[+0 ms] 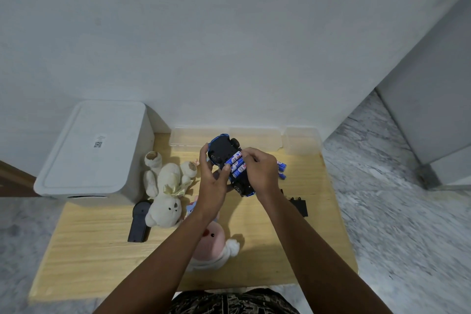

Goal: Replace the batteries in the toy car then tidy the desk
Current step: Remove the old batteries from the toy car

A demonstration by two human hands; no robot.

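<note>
- The toy car (pixel 224 151) is held upside down above the wooden worktop (pixel 102 245), its black underside and wheels facing the camera.
- Three blue batteries (pixel 237 164) lie side by side in the open compartment in the car's underside.
- The left hand (pixel 212 181) grips the car from the left, its fingers curled round the body and the thumb resting by the batteries.
- The right hand (pixel 260 173) is closed over the right side of the car, its fingertips pressing on the batteries.
- More loose batteries (pixel 281 168) lie on the worktop just right of the right hand, partly hidden by it.
- A small black part (pixel 299 205) lies on the worktop near the right forearm; what it is cannot be told.
- A white plush bear (pixel 167 186) lies left of the hands, and a black handled device (pixel 139 222) lies against its head.
- A pink plush toy (pixel 212 245) lies under the left forearm.
- A white lidded bin (pixel 91 148) stands at the worktop's far left corner.
- Clear plastic containers (pixel 254 137) stand along the far edge by the wall.
</note>
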